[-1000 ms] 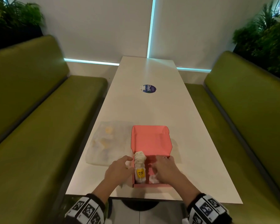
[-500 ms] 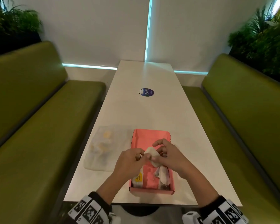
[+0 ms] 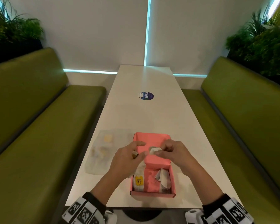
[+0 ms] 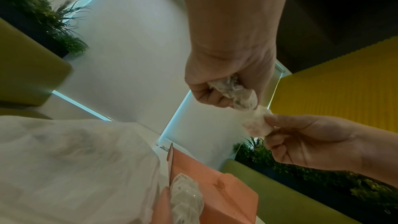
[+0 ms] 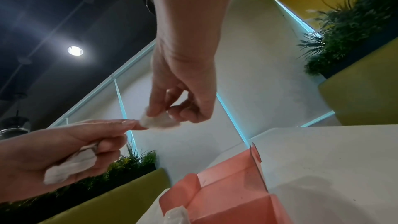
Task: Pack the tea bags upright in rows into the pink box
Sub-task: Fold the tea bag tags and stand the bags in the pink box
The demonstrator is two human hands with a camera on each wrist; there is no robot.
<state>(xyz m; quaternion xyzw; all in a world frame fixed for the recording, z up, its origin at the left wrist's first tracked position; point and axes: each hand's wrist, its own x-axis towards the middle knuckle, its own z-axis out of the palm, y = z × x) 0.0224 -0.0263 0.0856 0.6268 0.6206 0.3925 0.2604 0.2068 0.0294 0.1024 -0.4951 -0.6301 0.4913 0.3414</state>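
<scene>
A crumpled tea bag (image 4: pixel 234 91) is bunched in the left hand (image 3: pixel 128 159), while a second, lighter one (image 3: pixel 154 150) is pinched by the right hand (image 3: pixel 171 153) above the pink box (image 3: pixel 152 194), near the desk's (image 3: pixel 152 117) front edge. Soft, tearable stuff, probably best pinched at the top fold. Open room is left mid-box between 2 standing rows.

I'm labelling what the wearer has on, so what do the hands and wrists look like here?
Both forearms are bare. Each wrist carries a black band with white blocks printed with black square marker patterns, left and right. The right hand seems to wear a ring; the left hand shows none.
</scene>
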